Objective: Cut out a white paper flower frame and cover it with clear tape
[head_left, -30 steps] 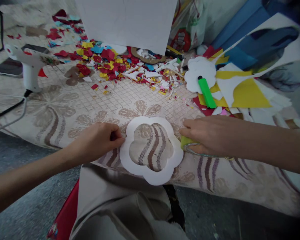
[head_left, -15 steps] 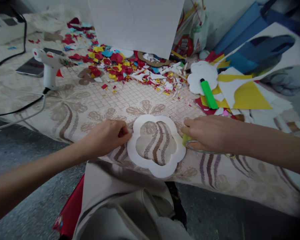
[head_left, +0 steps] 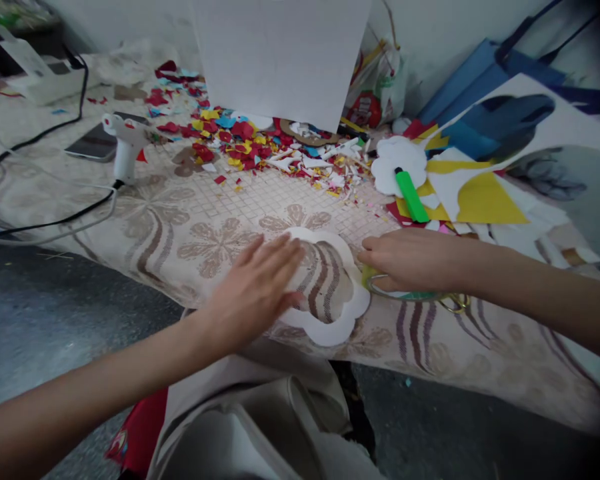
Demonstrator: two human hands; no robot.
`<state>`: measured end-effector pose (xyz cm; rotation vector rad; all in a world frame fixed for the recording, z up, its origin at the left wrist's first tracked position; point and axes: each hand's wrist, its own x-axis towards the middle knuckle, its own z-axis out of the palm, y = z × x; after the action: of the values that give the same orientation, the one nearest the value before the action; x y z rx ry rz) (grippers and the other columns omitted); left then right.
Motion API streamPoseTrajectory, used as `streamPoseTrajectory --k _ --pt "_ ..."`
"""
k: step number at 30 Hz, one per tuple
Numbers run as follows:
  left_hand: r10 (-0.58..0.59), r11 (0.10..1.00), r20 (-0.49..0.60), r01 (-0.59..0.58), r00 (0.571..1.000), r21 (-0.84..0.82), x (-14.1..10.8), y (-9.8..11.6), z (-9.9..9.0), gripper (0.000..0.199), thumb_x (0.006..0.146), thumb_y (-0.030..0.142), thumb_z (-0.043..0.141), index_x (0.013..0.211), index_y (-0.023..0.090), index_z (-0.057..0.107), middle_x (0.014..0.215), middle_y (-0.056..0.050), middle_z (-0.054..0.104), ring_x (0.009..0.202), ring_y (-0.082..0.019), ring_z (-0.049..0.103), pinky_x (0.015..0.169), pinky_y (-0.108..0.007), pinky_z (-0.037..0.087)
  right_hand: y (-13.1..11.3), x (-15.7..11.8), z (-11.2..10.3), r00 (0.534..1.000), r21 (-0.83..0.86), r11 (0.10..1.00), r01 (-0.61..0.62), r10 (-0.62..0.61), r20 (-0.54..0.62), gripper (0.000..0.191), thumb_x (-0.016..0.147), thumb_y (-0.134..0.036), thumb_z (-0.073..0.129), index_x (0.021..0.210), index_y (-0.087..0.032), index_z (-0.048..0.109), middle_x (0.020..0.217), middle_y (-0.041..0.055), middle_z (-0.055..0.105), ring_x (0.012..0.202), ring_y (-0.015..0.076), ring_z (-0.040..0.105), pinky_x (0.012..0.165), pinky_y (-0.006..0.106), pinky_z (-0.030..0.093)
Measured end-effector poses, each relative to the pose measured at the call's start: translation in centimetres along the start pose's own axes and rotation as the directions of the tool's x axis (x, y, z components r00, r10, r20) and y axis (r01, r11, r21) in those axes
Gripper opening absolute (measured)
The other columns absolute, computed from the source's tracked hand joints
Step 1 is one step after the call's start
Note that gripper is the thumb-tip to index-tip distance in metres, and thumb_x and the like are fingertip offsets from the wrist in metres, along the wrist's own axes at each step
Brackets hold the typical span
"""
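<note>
A white flower-shaped ring [head_left: 355, 311] with a scalloped edge and a cut-out middle lies flat near the table's front edge. Over its left side is my left hand [head_left: 257, 287], fingers stretched out, slightly blurred; whether it touches the ring I cannot tell. My right hand [head_left: 397, 257] rests by the ring's right edge with its fingers curled. What those fingers hold, if anything, is hidden. Under that hand a round, shiny yellow-green thing [head_left: 375, 281] shows in part. Gold scissor-like loops [head_left: 455, 303] lie beneath the right wrist.
A white glue gun [head_left: 126, 150] stands at left by a phone [head_left: 93, 141], its cords trailing. Coloured paper scraps [head_left: 240, 137] spread along the back, before a white board [head_left: 280, 60]. At right are a green marker [head_left: 411, 195], a white scalloped shape [head_left: 397, 160] and yellow paper [head_left: 485, 200].
My left hand has opened from a closed shape and moved rightward over the ring's left side. My right hand stays by the ring's right edge. The view has shifted slightly.
</note>
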<state>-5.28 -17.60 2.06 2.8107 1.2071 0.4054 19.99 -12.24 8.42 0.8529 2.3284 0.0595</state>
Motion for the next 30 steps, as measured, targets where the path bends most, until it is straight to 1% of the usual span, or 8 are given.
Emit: streamPoseTrajectory --k 2,5,12,15,18,20,25,30 --pt "0.095 0.995 0.085 -0.096 0.992 0.013 0.2 1.0 1.6 0.067 0.093 0.055 0.028 0.141 0.008 0.035 0.15 -0.015 0.034 0.141 -0.028 0.023 0.114 -0.054 0.01 0.0 0.0 0.0 1.0 -0.001 1.0 -0.005 0.005 -0.004 0.021 0.078 -0.026 0.051 0.089 -0.013 0.065 0.083 0.0104 0.066 0.07 0.0223 0.062 0.055 0.03 0.031" --pt "0.08 0.996 0.159 -0.084 0.984 0.018 -0.2 1.2 3.0 0.08 0.088 0.065 0.026 0.144 0.008 0.03 0.152 -0.016 0.027 0.142 -0.03 0.021 0.114 -0.058 0.002 0.0 -0.1 0.0 1.0 0.008 1.0 -0.002 0.002 -0.024 0.021 0.077 -0.026 0.053 0.088 -0.013 0.065 0.084 0.0109 0.066 0.071 0.0224 0.063 0.055 0.03 0.032" --pt "-0.005 0.999 0.131 -0.002 0.991 0.051 -3.6 -1.0 2.5 0.078 0.09 0.061 0.03 0.145 0.005 0.025 0.151 -0.02 0.026 0.141 -0.031 0.024 0.113 -0.057 0.011 0.0 -0.5 -0.3 0.999 0.03 0.999 0.014 -0.013 -0.033 0.021 0.079 -0.027 0.052 0.09 -0.014 0.065 0.086 0.0115 0.067 0.071 0.0223 0.062 0.056 0.031 0.034" --pt "-0.06 0.995 0.111 0.051 0.992 0.084 -3.8 -0.7 1.8 0.079 0.09 0.062 0.025 0.145 0.004 0.027 0.151 -0.022 0.026 0.141 -0.031 0.021 0.113 -0.058 0.011 -0.2 -0.5 -0.6 1.0 0.048 0.999 0.009 -0.007 -0.026 0.021 0.079 -0.027 0.053 0.091 -0.014 0.065 0.087 0.0119 0.067 0.074 0.0228 0.062 0.057 0.031 0.035" --pt "-0.074 0.992 0.089 0.065 0.993 0.104 -2.2 1.3 1.2 0.08 0.09 0.062 0.024 0.143 0.002 0.03 0.151 -0.022 0.023 0.142 -0.033 0.016 0.113 -0.059 0.008 -0.3 -0.5 -1.0 1.0 0.056 0.998 -0.009 0.009 -0.001 0.024 0.079 -0.027 0.052 0.093 -0.013 0.065 0.089 0.0129 0.067 0.076 0.0245 0.063 0.057 0.031 0.036" --pt "0.004 0.998 0.101 -0.01 0.995 0.067 -0.3 3.2 1.1 0.08 0.089 0.064 0.024 0.143 0.004 0.032 0.152 -0.02 0.024 0.143 -0.032 0.014 0.114 -0.057 0.007 -0.4 -0.5 -1.2 1.0 0.054 0.998 -0.019 0.019 0.0 0.024 0.078 -0.026 0.052 0.094 -0.012 0.065 0.091 0.0135 0.068 0.077 0.0249 0.064 0.057 0.031 0.037" --pt "0.085 0.996 0.215 -0.084 0.973 -0.013 4.5 7.6 2.9 0.085 0.088 0.066 0.025 0.143 0.002 0.031 0.151 -0.021 0.023 0.143 -0.032 0.015 0.115 -0.054 0.009 -0.4 -0.5 -1.2 0.999 0.063 0.997 -0.04 0.041 -0.014 0.026 0.075 -0.024 0.052 0.094 -0.012 0.065 0.092 0.0144 0.068 0.076 0.0255 0.064 0.057 0.032 0.038" --pt "0.042 0.999 0.214 -0.044 0.976 0.006 5.4 8.5 5.0 0.093 0.083 0.071 0.03 0.143 0.001 0.03 0.151 -0.022 0.021 0.142 -0.034 0.015 0.115 -0.054 0.01 -0.4 -0.7 -1.1 0.999 0.076 0.997 -0.026 0.03 -0.044 0.023 0.074 -0.024 0.053 0.091 -0.015 0.065 0.09 0.0128 0.068 0.078 0.0246 0.063 0.059 0.032 0.039"
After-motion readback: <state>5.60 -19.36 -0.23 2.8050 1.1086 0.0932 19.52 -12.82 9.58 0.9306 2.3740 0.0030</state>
